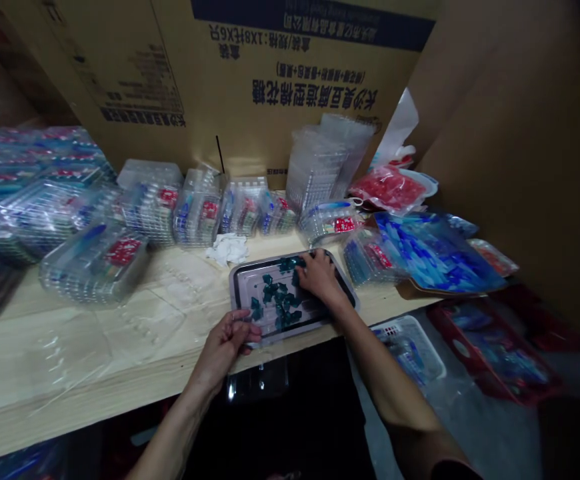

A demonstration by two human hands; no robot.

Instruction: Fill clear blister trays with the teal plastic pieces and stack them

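A shallow tray (pixel 320 319) with a dark inner border lies at the front edge of the table. Small shiny dark green pieces (pixel 283 300) are scattered in it; what they are cannot be made out. My left hand (pixel 227 340) is closed at the tray's near left corner, thumb and fingers against its rim. My right hand (pixel 320 275) reaches into the far right part of the tray. Its fingers are bent down and together over some of the green pieces, and the fingertips are partly hidden.
Stacked clear plastic packs (pixel 150 203) with red labels line the wooden table (pixel 170 353). White scraps (pixel 228 249) lie behind the tray. A large cardboard box (pixel 195 80) stands at the back. Right are blue sachets (pixel 435 250), a red bag (pixel 390 190), a white basket (pixel 437 353) and a red crate (pixel 500 360).
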